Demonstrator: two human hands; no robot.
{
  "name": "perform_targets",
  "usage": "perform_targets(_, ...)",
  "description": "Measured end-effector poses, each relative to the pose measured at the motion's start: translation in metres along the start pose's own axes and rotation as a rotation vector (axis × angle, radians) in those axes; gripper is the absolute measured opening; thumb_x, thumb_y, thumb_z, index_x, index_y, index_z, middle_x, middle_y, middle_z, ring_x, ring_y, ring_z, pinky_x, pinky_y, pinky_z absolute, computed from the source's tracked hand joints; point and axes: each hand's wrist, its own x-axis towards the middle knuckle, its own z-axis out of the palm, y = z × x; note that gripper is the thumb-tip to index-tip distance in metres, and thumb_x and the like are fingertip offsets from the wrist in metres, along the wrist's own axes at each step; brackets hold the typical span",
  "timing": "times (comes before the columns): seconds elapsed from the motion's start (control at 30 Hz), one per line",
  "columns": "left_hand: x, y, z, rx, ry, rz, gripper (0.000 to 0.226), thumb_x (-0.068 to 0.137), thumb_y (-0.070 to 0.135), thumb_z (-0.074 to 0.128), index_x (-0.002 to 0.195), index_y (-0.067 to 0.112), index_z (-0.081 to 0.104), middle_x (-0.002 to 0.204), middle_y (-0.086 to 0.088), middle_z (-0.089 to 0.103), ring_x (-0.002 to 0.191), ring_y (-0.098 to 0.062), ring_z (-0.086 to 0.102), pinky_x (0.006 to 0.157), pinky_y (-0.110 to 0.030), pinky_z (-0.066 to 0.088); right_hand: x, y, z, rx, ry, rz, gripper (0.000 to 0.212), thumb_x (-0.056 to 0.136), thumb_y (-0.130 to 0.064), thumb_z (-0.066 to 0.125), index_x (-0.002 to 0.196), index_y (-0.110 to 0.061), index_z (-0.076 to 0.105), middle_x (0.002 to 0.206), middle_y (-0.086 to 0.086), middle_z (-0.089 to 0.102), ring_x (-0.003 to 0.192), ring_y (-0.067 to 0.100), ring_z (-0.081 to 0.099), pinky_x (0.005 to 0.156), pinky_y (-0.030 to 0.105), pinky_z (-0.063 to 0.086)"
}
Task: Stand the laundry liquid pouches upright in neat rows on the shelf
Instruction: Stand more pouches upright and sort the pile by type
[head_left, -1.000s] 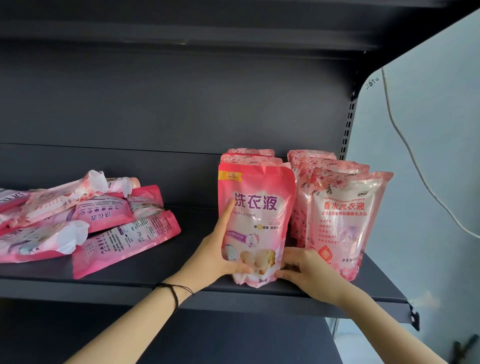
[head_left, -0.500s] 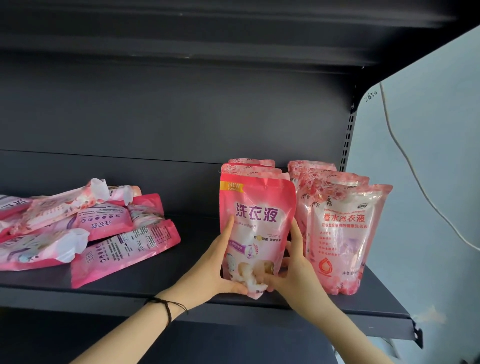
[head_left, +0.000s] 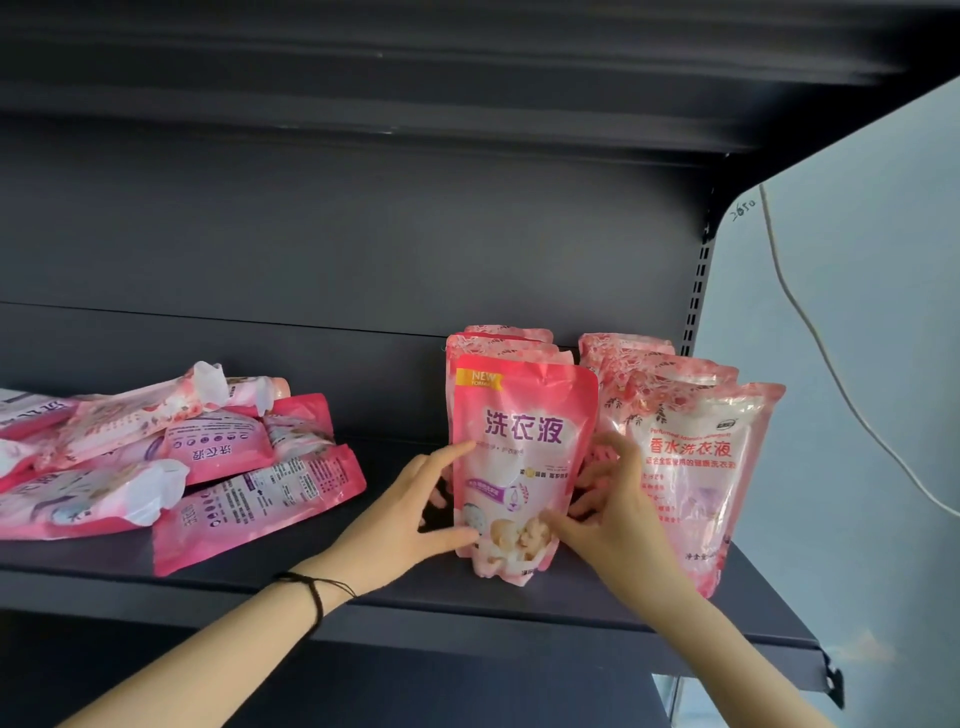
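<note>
The upright pink plastic pouch with purple lettering (head_left: 519, 447) stands between the hands — left hand (head_left: 410, 514) and right hand (head_left: 618, 514) clasp its lower edges, thumbs in front.

On the shelf (head_left: 519, 603) the front pouch (head_left: 519, 457) stands upright near the front edge, with the back pouches (head_left: 498, 345) lined up behind it at 12 o'clock. The left hand (head_left: 410, 519) holds its lower side from 8 o'clock and the right hand (head_left: 618, 514) holds it from 4 o'clock. Just beside it at 3 o'clock stands the right row (head_left: 696, 467) of upright pouches, one behind another, near the shelf's right end. Well apart at 9 o'clock the heap of pouches (head_left: 171, 462) lies flat, some on others, and at 2 o'clock a cable (head_left: 810, 332) hangs down the wall (head_left: 857, 519).
</note>
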Motion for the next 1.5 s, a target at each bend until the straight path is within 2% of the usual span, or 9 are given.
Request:
perform_targets(0.1,0.003,0.002,-0.032,0.14,-0.015,0.051,0.05,0.082,0.059,0.055,0.124,0.064,0.028,0.114,0.031,0.039,0.103,0.011,0.046,0.079,-0.016,0.046,0.015,-0.023,-0.008,-0.218,0.029,-0.121,0.05,0.08,-0.028,0.074,0.106,-0.046,0.034,0.089,-0.014,0.051,0.074,0.007,0.053,0.06,0.015,0.042)
perform_targets(0.2,0.007,0.005,-0.07,0.355,-0.055,0.102,0.031,0.085,0.059,0.049,0.113,0.045,0.052,0.102,0.026,0.05,0.095,0.006,0.051,0.073,-0.014,0.045,0.036,-0.054,-0.013,-0.435,-0.133,-0.28,0.017,0.085,-0.035,0.066,0.094,-0.024,0.057,0.076,-0.015,0.053,0.066,0.005,0.054,0.059,0.024,0.045)
perform_targets(0.33,0.008,-0.005,-0.124,0.799,-0.145,0.237,0.031,0.091,0.06,0.045,0.098,0.034,0.06,0.089,0.018,0.054,0.085,-0.001,0.048,0.065,-0.02,0.035,0.063,-0.092,0.001,-0.749,-0.513,-0.407,0.024,0.09,-0.043,0.057,0.103,-0.023,0.063,0.089,-0.013,0.059,0.075,0.007,0.055,0.07,0.032,0.052)
perform_targets(0.5,-0.004,-0.037,-0.168,1.009,-0.231,0.233,0.034,0.09,0.064,0.039,0.082,0.033,0.048,0.078,0.014,0.048,0.078,-0.007,0.045,0.069,-0.027,0.028,0.082,-0.119,0.049,-0.872,-0.673,-0.499,0.028,0.091,-0.043,0.056,0.114,-0.026,0.059,0.103,-0.008,0.061,0.087,0.01,0.057,0.073,0.033,0.052)
perform_targets(0.73,-0.033,-0.101,-0.229,1.084,-0.26,0.236,0.046,0.089,0.067,0.034,0.088,0.027,0.058,0.081,0.01,0.058,0.081,-0.01,0.049,0.075,-0.034,0.043,0.11,-0.128,0.133,-1.014,-0.779,-0.538,0.032,0.091,-0.044,0.054,0.119,-0.028,0.055,0.111,-0.007,0.059,0.098,0.014,0.059,0.067,0.029,0.047)
perform_targets(1.0,-0.033,-0.169,-0.312,1.177,-0.282,0.233,0.045,0.091,0.066,0.035,0.091,0.027,0.057,0.09,0.011,0.059,0.088,-0.011,0.053,0.076,-0.028,0.037,0.166,-0.149,0.23,-1.032,-0.755,-0.567,0.032,0.089,-0.047,0.056,0.115,-0.028,0.058,0.108,-0.007,0.06,0.096,0.017,0.06,0.065,0.028,0.042)
perform_targets(1.17,-0.021,-0.213,-0.341,1.209,-0.311,0.106,0.045,0.092,0.065,0.033,0.099,0.029,0.059,0.089,0.012,0.054,0.092,-0.011,0.054,0.076,-0.027,0.035,0.211,-0.153,0.273,-1.029,-0.769,-0.546,0.032,0.09,-0.045,0.054,0.115,-0.027,0.059,0.108,-0.005,0.062,0.098,0.02,0.06,0.065,0.028,0.038)
perform_targets(1.33,-0.003,-0.261,-0.359,0.973,-0.267,-0.145,0.033,0.093,0.057,0.043,0.099,0.032,0.063,0.096,0.012,0.058,0.089,-0.009,0.056,0.07,-0.027,0.04,0.256,-0.148,0.313,-0.988,-0.811,-0.534,0.032,0.091,-0.046,0.054,0.115,-0.026,0.059,0.107,-0.006,0.061,0.098,0.018,0.058,0.064,0.028,0.039)
perform_targets(1.5,0.02,-0.309,-0.362,0.742,-0.214,-0.295,0.028,0.094,0.052,0.047,0.112,0.036,0.061,0.113,0.013,0.059,0.104,-0.008,0.055,0.083,-0.031,0.047,0.29,-0.135,0.351,-0.894,-0.833,-0.49,0.039,0.092,-0.055,0.046,0.111,-0.025,0.06,0.105,-0.006,0.062,0.096,0.018,0.059,0.066,0.029,0.043)
